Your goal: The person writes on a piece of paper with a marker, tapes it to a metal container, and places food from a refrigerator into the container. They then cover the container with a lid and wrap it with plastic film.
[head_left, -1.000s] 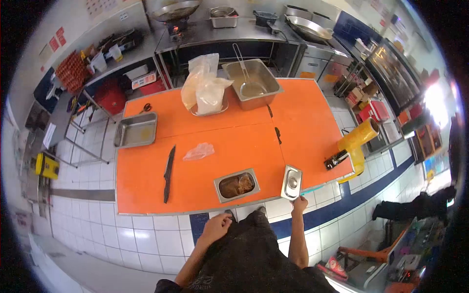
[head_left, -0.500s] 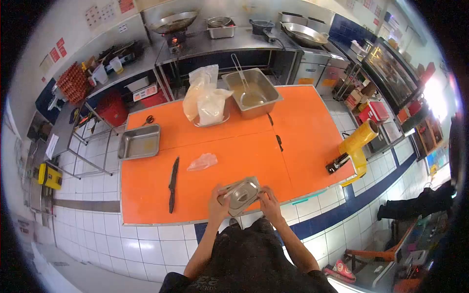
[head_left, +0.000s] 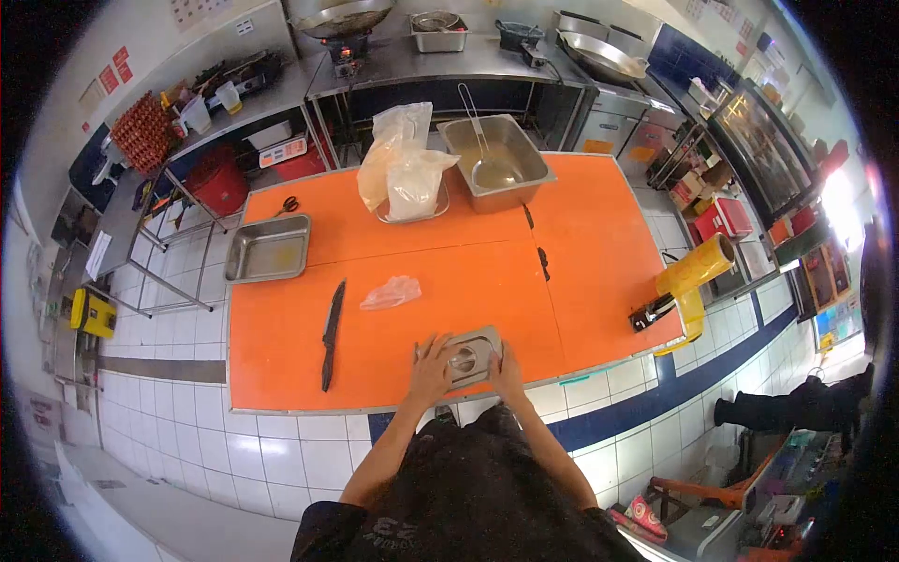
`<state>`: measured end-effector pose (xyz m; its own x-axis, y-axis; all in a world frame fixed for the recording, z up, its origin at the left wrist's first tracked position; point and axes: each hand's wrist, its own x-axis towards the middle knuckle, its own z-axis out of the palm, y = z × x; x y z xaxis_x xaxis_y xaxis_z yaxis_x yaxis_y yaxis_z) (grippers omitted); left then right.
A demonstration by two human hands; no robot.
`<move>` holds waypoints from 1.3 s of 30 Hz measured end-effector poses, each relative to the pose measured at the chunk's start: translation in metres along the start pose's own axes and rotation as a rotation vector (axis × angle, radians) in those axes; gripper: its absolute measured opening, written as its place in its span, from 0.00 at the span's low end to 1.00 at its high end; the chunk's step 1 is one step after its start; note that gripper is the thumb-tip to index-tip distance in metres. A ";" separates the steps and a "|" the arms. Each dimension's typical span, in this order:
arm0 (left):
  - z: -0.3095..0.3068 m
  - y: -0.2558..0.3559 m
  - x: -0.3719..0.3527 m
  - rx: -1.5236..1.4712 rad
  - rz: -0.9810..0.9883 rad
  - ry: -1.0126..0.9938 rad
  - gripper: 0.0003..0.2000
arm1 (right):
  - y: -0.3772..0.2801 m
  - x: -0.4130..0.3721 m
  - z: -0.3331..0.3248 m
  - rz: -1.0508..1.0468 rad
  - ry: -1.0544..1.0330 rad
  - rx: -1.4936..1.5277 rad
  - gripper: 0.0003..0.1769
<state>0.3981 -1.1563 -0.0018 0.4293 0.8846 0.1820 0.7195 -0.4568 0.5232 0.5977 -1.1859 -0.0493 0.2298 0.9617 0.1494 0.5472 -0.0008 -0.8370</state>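
Note:
A small steel container with a lid (head_left: 473,359) lies at the near edge of the orange table (head_left: 449,290). My left hand (head_left: 432,369) rests on its left side, fingers spread over the lid's edge. My right hand (head_left: 506,371) is at its right side, fingers against the rim. A crumpled clear plastic bag (head_left: 391,292) lies beyond my left hand, and a black knife (head_left: 332,335) lies farther left.
A steel tray (head_left: 269,249) and scissors (head_left: 287,206) are at the left. Bags of powder (head_left: 412,183) and a deep pan of liquid with a strainer (head_left: 496,164) stand at the back. A yellow wrap roll (head_left: 695,267) is at the right corner.
The lid, tilted above the container before, now lies flat over it. My left hand has moved onto the lid with its fingers spread. The view has shifted slightly.

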 end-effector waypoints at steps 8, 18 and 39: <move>-0.007 -0.002 0.032 0.127 0.090 -0.058 0.30 | 0.026 0.011 -0.009 0.205 -0.158 0.319 0.23; 0.055 0.009 -0.019 -0.398 -0.811 0.148 0.27 | 0.021 -0.009 -0.049 0.470 -0.288 0.692 0.26; 0.111 0.024 0.070 -0.310 -0.555 0.230 0.22 | 0.129 0.055 -0.052 0.264 -0.249 0.506 0.26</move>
<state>0.5062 -1.1154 -0.0694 -0.1107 0.9935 -0.0282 0.5948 0.0890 0.7990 0.7231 -1.1480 -0.1218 0.0773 0.9819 -0.1731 0.0338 -0.1761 -0.9838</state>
